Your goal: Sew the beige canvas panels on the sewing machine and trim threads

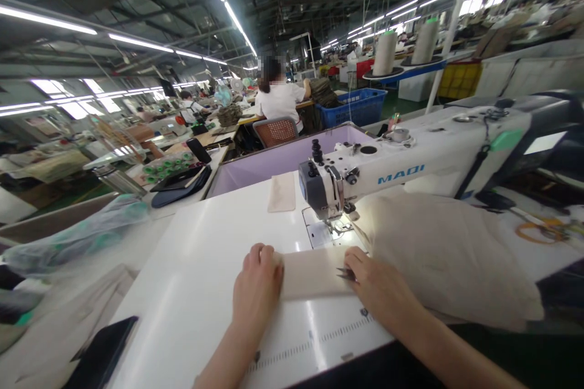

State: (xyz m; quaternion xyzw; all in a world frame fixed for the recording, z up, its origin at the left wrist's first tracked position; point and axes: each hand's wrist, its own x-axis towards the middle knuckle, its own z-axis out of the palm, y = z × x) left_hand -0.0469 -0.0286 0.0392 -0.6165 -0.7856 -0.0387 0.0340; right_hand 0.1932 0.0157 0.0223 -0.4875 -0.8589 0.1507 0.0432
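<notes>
A beige fabric piece (314, 275) lies flat on the white table in front of the sewing machine (387, 164). My left hand (261, 282) has its fingers closed on the piece's left end. At the right end is my right hand (371, 276), closed around small metal snips (345, 274) whose tips point left over the fabric; its fingertips also touch the piece's upper right corner. Under the machine arm, a large beige cloth (447, 249) is bunched to the right. Another small beige piece (281, 192) rests left of the needle area, apart from both hands.
Behind the white table (205, 243) runs a purple-lined bin (255, 164). A person in a white top (280, 100) sits beyond it, near a blue crate (353, 107). Thread cones (385, 53) stand at back right; a dark phone-like object (103, 352) is at front left.
</notes>
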